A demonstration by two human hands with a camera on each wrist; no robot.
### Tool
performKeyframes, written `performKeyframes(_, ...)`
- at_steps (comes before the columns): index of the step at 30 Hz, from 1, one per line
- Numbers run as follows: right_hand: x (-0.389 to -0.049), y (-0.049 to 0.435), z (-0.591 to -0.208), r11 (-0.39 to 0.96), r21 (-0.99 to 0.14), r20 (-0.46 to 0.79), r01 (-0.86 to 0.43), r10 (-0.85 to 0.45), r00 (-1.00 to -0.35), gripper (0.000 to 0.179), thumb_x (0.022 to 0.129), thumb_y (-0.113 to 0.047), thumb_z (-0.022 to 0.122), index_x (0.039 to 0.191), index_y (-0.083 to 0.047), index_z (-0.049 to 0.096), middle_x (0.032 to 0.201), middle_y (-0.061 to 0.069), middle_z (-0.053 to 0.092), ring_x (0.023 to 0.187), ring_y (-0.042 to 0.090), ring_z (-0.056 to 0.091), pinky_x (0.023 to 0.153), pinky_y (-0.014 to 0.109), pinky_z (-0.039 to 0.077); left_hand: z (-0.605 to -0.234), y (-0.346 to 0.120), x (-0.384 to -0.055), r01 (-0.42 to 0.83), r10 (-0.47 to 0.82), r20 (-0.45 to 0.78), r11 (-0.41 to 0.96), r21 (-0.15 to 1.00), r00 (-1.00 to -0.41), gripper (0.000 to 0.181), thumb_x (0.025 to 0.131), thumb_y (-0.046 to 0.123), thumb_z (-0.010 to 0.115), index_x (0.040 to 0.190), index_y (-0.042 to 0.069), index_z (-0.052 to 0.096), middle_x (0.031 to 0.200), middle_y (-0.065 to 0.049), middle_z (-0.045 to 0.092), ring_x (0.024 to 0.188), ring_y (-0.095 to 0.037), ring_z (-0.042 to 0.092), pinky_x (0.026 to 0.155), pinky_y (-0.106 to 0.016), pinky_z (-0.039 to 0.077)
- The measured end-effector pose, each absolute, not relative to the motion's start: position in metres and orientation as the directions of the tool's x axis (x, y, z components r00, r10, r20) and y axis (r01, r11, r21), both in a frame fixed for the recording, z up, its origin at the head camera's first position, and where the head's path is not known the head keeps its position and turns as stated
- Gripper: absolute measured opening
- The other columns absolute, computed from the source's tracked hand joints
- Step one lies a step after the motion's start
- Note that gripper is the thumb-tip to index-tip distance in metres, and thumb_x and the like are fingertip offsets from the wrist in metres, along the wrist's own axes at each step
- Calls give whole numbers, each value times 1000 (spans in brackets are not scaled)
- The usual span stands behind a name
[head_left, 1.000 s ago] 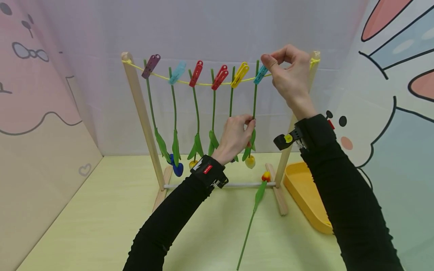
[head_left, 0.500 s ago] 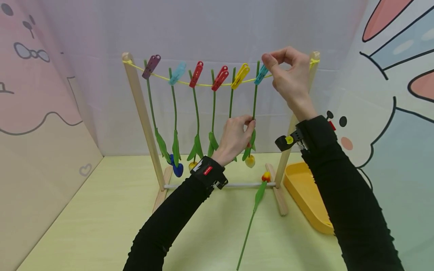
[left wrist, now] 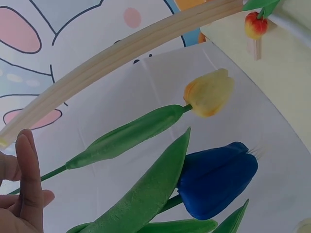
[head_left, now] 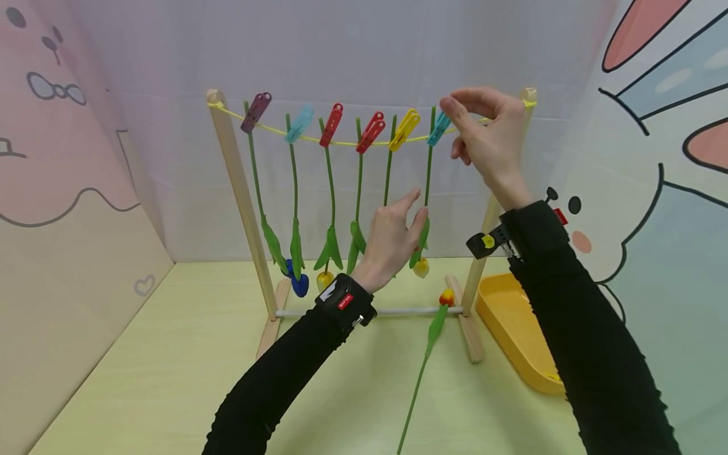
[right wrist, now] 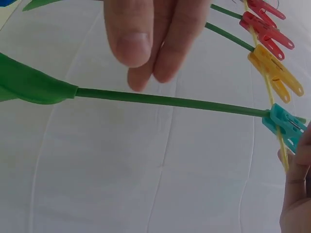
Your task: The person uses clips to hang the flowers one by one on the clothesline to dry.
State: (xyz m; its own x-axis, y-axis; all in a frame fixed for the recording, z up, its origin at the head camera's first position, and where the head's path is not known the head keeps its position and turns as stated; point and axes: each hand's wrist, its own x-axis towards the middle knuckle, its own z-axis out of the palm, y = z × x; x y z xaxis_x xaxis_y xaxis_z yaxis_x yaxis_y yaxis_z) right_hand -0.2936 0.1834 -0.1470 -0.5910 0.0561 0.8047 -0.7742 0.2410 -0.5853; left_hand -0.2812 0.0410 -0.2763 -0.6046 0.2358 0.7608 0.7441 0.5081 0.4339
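Note:
A yellow artificial tulip hangs bloom-down from the yellow line, its stem clamped by a teal clothespin. My right hand pinches that clothespin's upper end between thumb and index finger, other fingers loosened. Beside the stem is my left hand, fingers extended and holding nothing; the right wrist view shows a gap between its fingertips and the stem. A blue tulip fills much of the left wrist view. On the table lies a red-and-yellow tulip, bloom against the rack's bottom bar.
The wooden rack's posts hold the line. Several more tulips hang leftward, under purple, light blue, red and yellow clothespins. A yellow tray stands right of the rack, partly hidden by my right sleeve.
My left hand has let go of the yellow tulip's stem and opened slightly to the left. My right hand's lower fingers have uncurled, while thumb and index finger stay at the teal clothespin.

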Motion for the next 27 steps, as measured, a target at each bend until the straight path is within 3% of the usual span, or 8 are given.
performKeyframes(3,-290,185,-149,215,-597,796,-773,45,-603,29,84,-13,72,108,4,68,98,8,71,37,11,53,36,13,41,-279,40,-278,768,232,790,495,406,-567,43,97,13,56,135,-6,50,64,-8,62,35,-8,43,38,-24,35)
performKeyframes(7,-286,188,-153,175,-593,803,-786,51,-594,31,83,-9,73,111,3,67,104,13,69,38,12,54,35,13,41,-284,40,-274,791,243,812,487,371,-530,46,96,11,56,137,-8,46,73,-11,61,34,-9,35,38,-24,32)
performKeyframes(14,-282,195,-165,268,-484,871,-833,59,-487,26,85,-2,69,111,4,66,107,16,66,39,7,52,38,10,39,-294,37,-267,816,273,825,472,333,-495,48,97,10,56,139,-9,43,107,-21,67,34,-8,32,36,-23,29)
performKeyframes(20,-274,204,-184,380,-335,934,-862,16,-356,17,85,2,68,101,8,66,89,-4,62,40,0,50,41,7,39,-305,30,-258,830,302,812,435,349,-500,47,97,10,55,139,-8,43,71,-9,66,37,-4,49,34,-21,33)
performKeyframes(23,-269,210,-192,389,-297,945,-872,-12,-327,17,83,8,67,99,13,65,85,-11,58,42,0,50,45,7,42,-310,27,-254,832,308,816,443,333,-490,46,96,9,56,138,-9,45,80,-12,68,40,-3,53,34,-20,35)
performKeyframes(27,-263,220,-203,395,-282,945,-874,-40,-323,17,80,15,66,97,15,64,83,-11,58,44,-1,50,50,6,45,-316,24,-250,842,319,829,454,292,-460,44,95,7,58,134,-11,48,79,-11,69,39,-3,52,35,-19,35)
